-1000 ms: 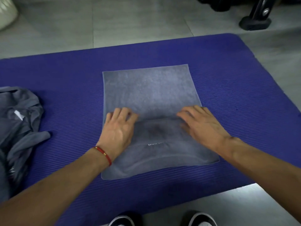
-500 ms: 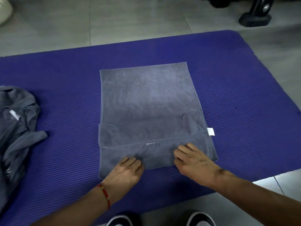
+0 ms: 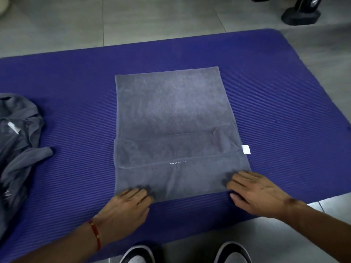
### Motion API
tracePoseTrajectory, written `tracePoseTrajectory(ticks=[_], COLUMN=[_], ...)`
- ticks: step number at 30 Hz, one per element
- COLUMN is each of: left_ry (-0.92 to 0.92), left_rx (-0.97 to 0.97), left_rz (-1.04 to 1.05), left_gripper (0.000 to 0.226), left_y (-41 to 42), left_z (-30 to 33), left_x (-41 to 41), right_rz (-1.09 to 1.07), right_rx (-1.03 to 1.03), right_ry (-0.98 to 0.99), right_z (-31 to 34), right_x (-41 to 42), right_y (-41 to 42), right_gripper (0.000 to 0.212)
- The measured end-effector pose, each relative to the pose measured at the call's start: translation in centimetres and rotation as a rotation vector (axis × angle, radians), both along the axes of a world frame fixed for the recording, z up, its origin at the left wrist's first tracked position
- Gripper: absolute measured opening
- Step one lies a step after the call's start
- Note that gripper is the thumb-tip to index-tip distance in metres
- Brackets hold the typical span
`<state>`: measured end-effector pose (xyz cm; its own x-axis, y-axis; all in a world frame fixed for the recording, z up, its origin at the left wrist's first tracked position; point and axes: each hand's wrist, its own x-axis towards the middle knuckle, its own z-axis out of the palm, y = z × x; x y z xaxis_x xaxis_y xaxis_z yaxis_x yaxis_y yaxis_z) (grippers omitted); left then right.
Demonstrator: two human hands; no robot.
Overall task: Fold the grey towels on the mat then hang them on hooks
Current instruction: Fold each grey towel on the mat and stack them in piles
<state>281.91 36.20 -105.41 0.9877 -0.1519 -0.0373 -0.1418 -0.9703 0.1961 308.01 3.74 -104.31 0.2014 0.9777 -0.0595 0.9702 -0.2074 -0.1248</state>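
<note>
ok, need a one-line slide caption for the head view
Both hands, left hand and right hand, press the near edge of a partly folded grey towel on a purple mat.

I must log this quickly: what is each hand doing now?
Left hand: open, fingers on the grey towel near edge.
Right hand: open, fingers flat on its near corner.

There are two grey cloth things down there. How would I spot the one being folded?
Find the purple mat on the tiled floor. The towel lies flat at its middle, both hands on its near edge. Unlike the crumpled grey heap at the left, it is smooth, rectangular, with a white tag.
</note>
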Motion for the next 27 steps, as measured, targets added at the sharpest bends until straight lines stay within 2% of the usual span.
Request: tracePoseTrajectory(ticks=[2,6,9,12,14,16,18,21,24,27], left_ry=[-0.073,-0.132,0.087,0.269,0.25,0.125,0.012,0.039,0.133,0.135], left_rx=[-0.002,0.171,0.119,-0.006,-0.107,-0.197,-0.239,-0.289,-0.233,-0.143], left_rz=[0.072,0.367,0.477,0.58,0.57,0.516,0.476,0.408,0.283,0.205], left_gripper=[0.024,0.037,0.051,0.059,0.053,0.035,0.025,0.021,0.025,0.019], left_y=[1.9,6.7,8.9,9.8,9.8,9.4,8.3,6.1,4.6,4.5], left_z=[0.6,2.6,2.9,3.1,3.3,3.4,3.4,2.8,1.2,0.4], left_x=[0.8,6.8,10.2,11.0,10.3,8.5,6.1,2.4,-0.4,-1.3], right_rz=[-0.044,-0.328,-0.373,-0.5,-0.53,-0.447,-0.332,-0.19,-0.112,-0.103], right_rx=[0.031,0.116,-0.021,-0.137,-0.065,0.026,0.055,0.083,0.055,-0.002], right_ry=[0.007,-0.044,-0.029,0.193,0.313,0.351,0.31,0.178,0.067,0.036], right_z=[0.9,2.2,1.6,1.2,1.6,2.2,2.3,1.2,-0.6,-1.3], right_x=[1.3,5.6,8.4,9.8,9.7,8.9,7.8,5.6,4.1,3.7], right_y=[0.6,5.5,8.3,8.6,7.5,5.1,2.4,-0.8,-2.7,-3.6], right_gripper=[0.028,0.039,0.062,0.065,0.045,0.022,0.016,0.01,0.031,0.044])
